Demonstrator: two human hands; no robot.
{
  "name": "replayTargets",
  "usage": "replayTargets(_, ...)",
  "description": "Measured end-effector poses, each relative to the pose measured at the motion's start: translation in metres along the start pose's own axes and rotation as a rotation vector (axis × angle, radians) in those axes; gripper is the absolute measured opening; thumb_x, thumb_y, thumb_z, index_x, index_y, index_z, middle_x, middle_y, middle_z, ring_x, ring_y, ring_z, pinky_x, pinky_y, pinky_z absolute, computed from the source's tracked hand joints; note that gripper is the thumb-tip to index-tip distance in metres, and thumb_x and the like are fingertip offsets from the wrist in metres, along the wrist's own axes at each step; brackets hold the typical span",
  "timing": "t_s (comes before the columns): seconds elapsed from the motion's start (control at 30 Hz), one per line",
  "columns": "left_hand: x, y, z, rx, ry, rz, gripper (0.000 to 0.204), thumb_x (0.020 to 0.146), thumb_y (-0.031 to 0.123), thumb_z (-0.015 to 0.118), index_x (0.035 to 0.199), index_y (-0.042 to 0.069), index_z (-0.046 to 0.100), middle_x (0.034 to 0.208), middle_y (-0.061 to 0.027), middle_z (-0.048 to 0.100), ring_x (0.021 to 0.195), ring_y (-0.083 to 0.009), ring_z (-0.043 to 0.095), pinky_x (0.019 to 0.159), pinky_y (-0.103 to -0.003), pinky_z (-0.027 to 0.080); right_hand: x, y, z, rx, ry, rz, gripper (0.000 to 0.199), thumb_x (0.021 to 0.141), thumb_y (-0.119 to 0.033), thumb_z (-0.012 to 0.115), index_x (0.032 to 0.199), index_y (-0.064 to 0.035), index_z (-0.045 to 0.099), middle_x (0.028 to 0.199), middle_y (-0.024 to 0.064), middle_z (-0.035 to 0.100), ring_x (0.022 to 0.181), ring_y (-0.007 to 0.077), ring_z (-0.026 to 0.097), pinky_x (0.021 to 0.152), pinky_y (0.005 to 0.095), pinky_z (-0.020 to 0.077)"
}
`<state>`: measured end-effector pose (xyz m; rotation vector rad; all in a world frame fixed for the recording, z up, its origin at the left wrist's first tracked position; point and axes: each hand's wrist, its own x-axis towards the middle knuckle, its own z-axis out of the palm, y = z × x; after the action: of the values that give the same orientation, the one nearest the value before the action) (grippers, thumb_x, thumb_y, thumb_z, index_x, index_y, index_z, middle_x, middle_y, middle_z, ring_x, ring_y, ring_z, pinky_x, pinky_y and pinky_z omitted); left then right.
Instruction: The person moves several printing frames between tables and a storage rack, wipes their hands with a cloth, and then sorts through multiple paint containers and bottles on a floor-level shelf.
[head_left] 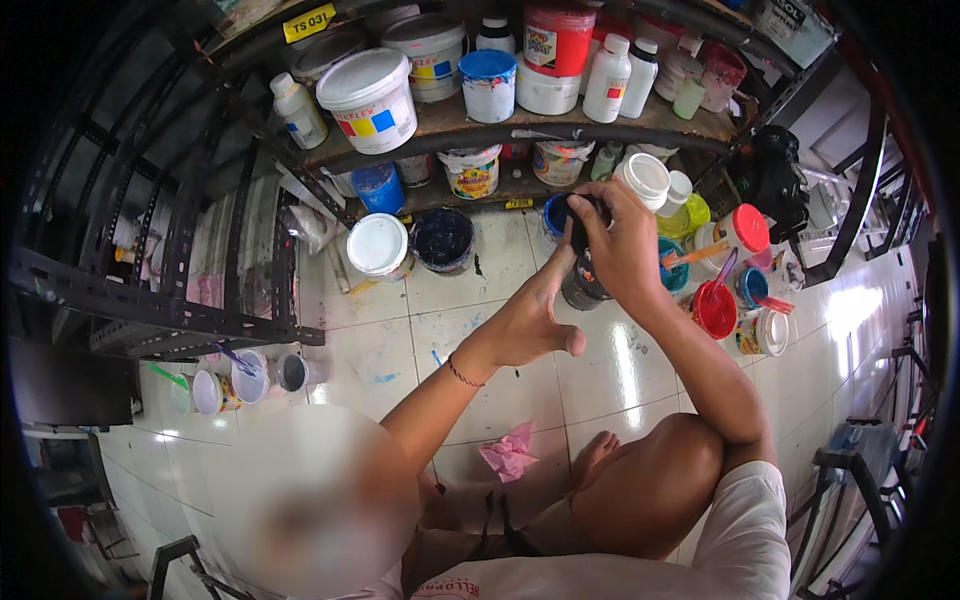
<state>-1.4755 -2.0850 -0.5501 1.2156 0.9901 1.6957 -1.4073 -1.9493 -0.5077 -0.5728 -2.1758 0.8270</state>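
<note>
A dark bottle or jar [584, 288] is in front of me, below the lower shelf. My right hand [622, 235] closes its fingers round the black lid-like top [580, 212] of it; the hand partly hides that top. Beside it my left hand [530, 315] has its fingers stretched up against the dark container and its thumb held apart. Close by are a blue-rimmed tub [553, 215] behind the hands and a white-lidded jar [645, 178] past my right fingers. A crumpled pink cloth or paper [511, 452] lies on the floor near my foot.
Paint tubs [378, 108] and bottles fill the shelf [450, 128] ahead. A white-lidded bucket [378, 245] and a dark-stained bucket [443, 240] stand left; a red paint pot [714, 308] and several tubs stand right. Black metal racks [200, 310] flank the left side.
</note>
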Motion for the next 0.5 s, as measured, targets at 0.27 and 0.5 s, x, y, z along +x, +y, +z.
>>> replayTargets(0.27, -0.092, -0.085, -0.040, 0.955, -0.866, -0.810, 0.073, 0.081, 0.060, 0.061, 0.129, 0.006, 0.049, 0.128, -0.0209, 0.049, 0.114, -0.0350, 0.053, 0.096, -0.046, 0.043, 0.002, 0.024, -0.025, 0.114, 0.071, 0.165, 0.029, 0.089, -0.023, 0.064, 0.101, 0.0028, 0.064, 0.080, 0.0055, 0.063, 0.073, 0.0105, 0.054, 0.069, 0.0269, 0.0446)
replayTargets(0.5, -0.267, -0.149, 0.047, 1.369, -0.718, -0.173, 0.049, 0.076, 0.036, 0.067, 0.116, 0.011, 0.053, 0.123, -0.0194, 0.047, 0.114, -0.0370, 0.048, 0.087, -0.044, 0.050, -0.008, 0.029, -0.018, 0.174, -0.067, 0.237, 0.028, 0.089, -0.022, 0.063, 0.103, 0.0017, 0.064, 0.077, 0.0034, 0.061, 0.070, 0.0089, 0.053, 0.065, 0.0235, 0.0434)
